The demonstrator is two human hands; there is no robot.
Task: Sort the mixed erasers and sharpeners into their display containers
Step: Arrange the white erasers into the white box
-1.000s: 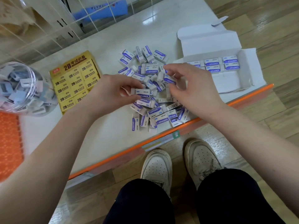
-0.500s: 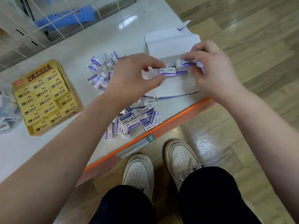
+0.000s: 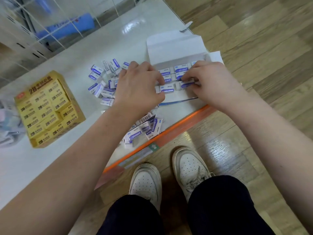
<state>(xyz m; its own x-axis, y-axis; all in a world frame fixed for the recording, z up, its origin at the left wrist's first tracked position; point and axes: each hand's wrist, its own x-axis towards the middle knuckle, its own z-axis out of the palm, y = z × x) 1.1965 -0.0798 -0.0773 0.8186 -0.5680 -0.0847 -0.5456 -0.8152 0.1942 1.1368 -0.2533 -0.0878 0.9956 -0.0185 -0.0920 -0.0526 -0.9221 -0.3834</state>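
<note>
Both my grips are over the white display box point(image 3: 174, 46) at the right end of the worktop point(image 3: 42, 175). My left grip point(image 3: 138, 85) is pinched on the left end of one blue-and-white eraser point(image 3: 166, 89). My right grip point(image 3: 215, 83) is pinched on the next eraser point(image 3: 187, 84), just beside it. Both lie low in the box, starting a third row under the filled rows point(image 3: 181, 69). To seat them well, I reckon: lay each flat, label up, end butted to its neighbour, and press level before letting go, so the row runs square and wastes no room. Loose erasers point(image 3: 105, 85) are heaped left of the box, with more by the orange edge, so plenty remain to sort. The yellow 2B box point(image 3: 47, 109) sits well apart and looks full.
</note>
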